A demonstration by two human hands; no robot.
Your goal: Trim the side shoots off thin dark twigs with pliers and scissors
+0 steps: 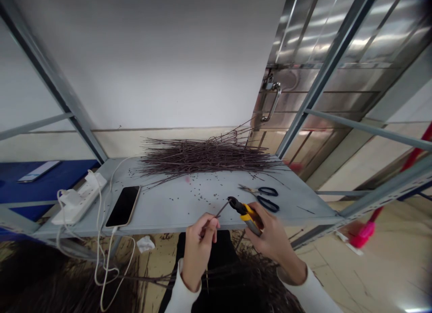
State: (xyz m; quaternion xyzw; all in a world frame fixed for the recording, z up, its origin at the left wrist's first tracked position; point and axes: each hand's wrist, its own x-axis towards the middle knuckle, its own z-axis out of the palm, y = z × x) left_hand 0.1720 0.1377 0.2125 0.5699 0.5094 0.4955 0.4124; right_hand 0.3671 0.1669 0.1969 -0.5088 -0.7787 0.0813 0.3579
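Between its thumb and fingers, my left hand (200,243) pinches a thin dark twig (222,209), whose tip points up and to the right. My right hand (272,236) is closed around the yellow-and-grey handles of a pair of cutting pliers (248,212). The dark jaws of the pliers meet the upper end of the twig; whether they are fully closed on it is too small to tell. Just beyond my right hand, scissors (266,197) with dark blue handles lie on the grey shelf (162,216). A large heap of dark twigs (205,155) lies along the shelf's back edge.
A phone (123,206) on a charging cable and a white power strip (81,198) occupy the left side. Small dark clippings dot the shelf's middle. Metal uprights (327,70) frame both sides. More twigs (263,281) are at my lap, and crumpled tissue (146,244) shows below the edge.
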